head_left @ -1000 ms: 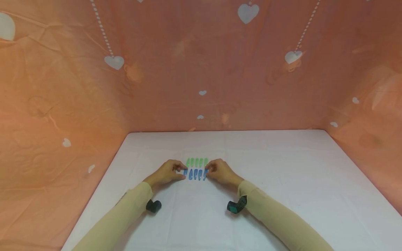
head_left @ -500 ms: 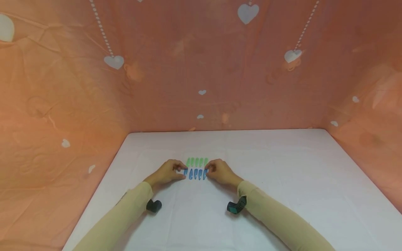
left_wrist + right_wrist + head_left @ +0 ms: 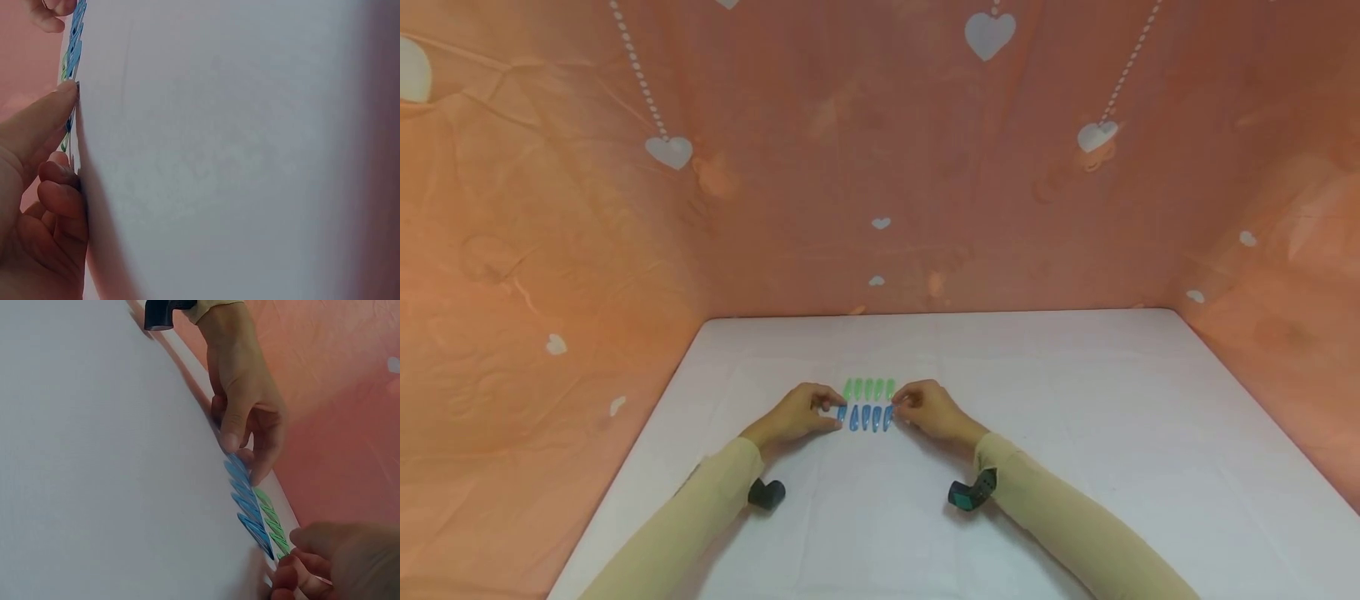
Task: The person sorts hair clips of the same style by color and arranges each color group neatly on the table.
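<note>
Several blue snap hair clips [image 3: 866, 417] lie side by side in a row on the white table. Just beyond them runs a matching row of green snap hair clips [image 3: 868, 389]. My left hand [image 3: 802, 410] pinches the leftmost blue clip lengthwise, thumb at its near end and forefinger at its far end. In the right wrist view the left hand [image 3: 247, 400] shows at the head of the blue row. My right hand [image 3: 931, 410] hovers at the row's right end, fingers loosely bent beside the rightmost blue clip [image 3: 255, 534], with nothing between thumb and fingers.
The white table [image 3: 1075, 400] meets an orange cloth backdrop [image 3: 925, 167] with white hearts at the back and sides. Dark wrist cameras [image 3: 767, 494] hang under both beige sleeves [image 3: 1060, 508].
My right hand has drawn slightly to the right, off the rightmost blue clip. The left hand keeps its place at the leftmost one, and both rows look the same.
</note>
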`<state>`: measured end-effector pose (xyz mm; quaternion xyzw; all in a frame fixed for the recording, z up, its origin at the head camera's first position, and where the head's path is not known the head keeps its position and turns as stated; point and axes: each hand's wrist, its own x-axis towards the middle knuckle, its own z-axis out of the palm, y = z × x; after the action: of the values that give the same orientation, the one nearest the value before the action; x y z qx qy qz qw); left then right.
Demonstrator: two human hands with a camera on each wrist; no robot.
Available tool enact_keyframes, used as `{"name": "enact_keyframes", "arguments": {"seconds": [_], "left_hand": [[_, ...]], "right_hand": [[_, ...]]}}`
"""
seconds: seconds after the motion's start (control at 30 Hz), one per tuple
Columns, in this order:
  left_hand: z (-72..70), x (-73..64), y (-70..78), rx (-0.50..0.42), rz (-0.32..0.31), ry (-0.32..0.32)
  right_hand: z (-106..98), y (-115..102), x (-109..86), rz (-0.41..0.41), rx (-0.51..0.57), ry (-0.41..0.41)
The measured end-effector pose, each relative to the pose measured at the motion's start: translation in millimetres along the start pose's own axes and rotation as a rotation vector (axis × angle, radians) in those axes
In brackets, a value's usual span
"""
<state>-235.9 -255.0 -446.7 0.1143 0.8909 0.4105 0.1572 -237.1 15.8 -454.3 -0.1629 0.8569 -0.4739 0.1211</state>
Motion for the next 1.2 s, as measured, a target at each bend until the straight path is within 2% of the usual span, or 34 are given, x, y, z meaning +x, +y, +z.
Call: {"name": "enact_keyframes", "arguments": {"seconds": [0.33,0.5,0.7,1.07,1.2], "left_hand": [[1.4,1.1,-3.8,-0.044,-0.013,0.008],[0.5,1.4,-5.2,-0.036,0.019,0.004],[-0.5,0.0,-2.7,-0.031,0.043,0.000],[-2.1,-4.8,1.4,-0.034,0.022,0.007],[-2.9,-5.8,-1.4,-0.077,0.005,0.024]], "right_hand": [[-6,3,-3.3,0.022,0.101,-0.035],[-13,8,-5.2,0.053,0.137,-0.058],[-24,12,-11.2,0.034,0.140,-0.072],[-36,12,-19.1,0.066,0.195,-0.052],[-40,9,-22.5,0.044,0.206,-0.038]]}}
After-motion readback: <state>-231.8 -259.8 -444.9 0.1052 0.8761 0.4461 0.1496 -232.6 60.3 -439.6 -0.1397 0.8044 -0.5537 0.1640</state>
